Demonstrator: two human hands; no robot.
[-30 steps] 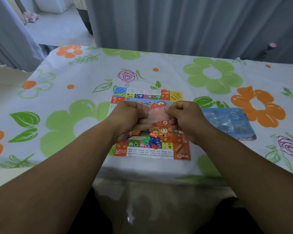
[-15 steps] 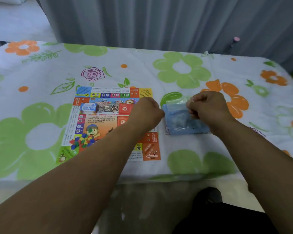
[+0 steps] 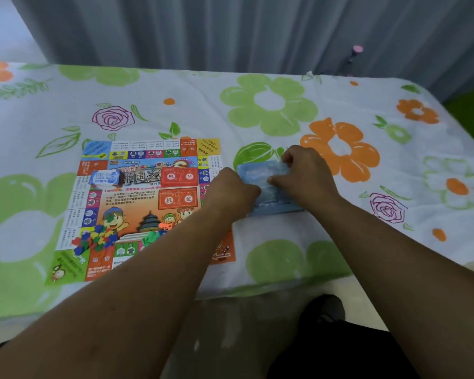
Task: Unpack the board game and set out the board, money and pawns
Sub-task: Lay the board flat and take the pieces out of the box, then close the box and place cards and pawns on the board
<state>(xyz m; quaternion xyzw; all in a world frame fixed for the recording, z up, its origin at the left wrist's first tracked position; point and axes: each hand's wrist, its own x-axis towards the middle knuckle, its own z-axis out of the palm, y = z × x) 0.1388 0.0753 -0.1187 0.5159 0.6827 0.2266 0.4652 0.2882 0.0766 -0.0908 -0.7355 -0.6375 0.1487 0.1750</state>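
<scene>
The blue packet (image 3: 274,198) lies on the counter (image 3: 285,110) right of centre, just beside the board (image 3: 137,206). Both forearms reach in from the bottom of the frame. The left hand (image 3: 230,191) curls onto the packet's left edge and the right hand (image 3: 304,173) pinches its far edge. Coloured pawns (image 3: 96,239) and red cards (image 3: 179,177) sit on the board.

The desk (image 3: 285,280) is covered by a white cloth (image 3: 340,149) printed with green and orange flowers. Behind the desk a grey curtain (image 3: 230,31) is hung, and a small pink-capped object (image 3: 357,49) is seen past its far right edge.
</scene>
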